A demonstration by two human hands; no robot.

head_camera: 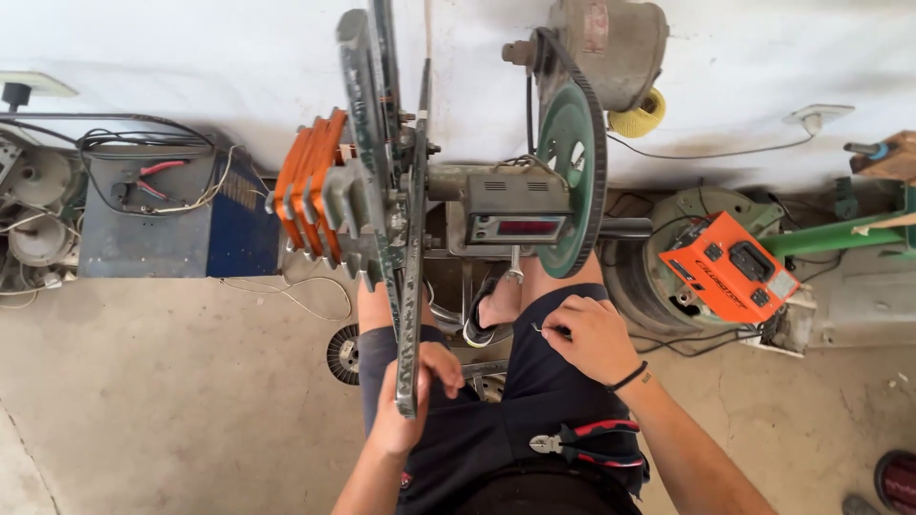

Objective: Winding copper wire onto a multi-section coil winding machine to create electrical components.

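Note:
I sit in front of a coil winding machine. My left hand [412, 399] grips the lower edge of its grey metal faceplate disc [410, 238]. Stepped orange and grey winding formers [320, 191] are mounted on the left side of that disc. My right hand [593, 336] rests over my right thigh and pinches a thin wire end [540, 330]. A counter box with a red display [520, 215] sits on the shaft, beside a green belt pulley [575, 153]. Red-handled pliers [587, 443] lie on my lap.
An orange machine box [730, 267] stands on a round motor housing at right. A blue metal box [157, 224] with cables and red pliers sits at left by the white wall. A yellow wire spool [637, 116] hangs above. A motor rotor [343, 353] lies on the concrete floor.

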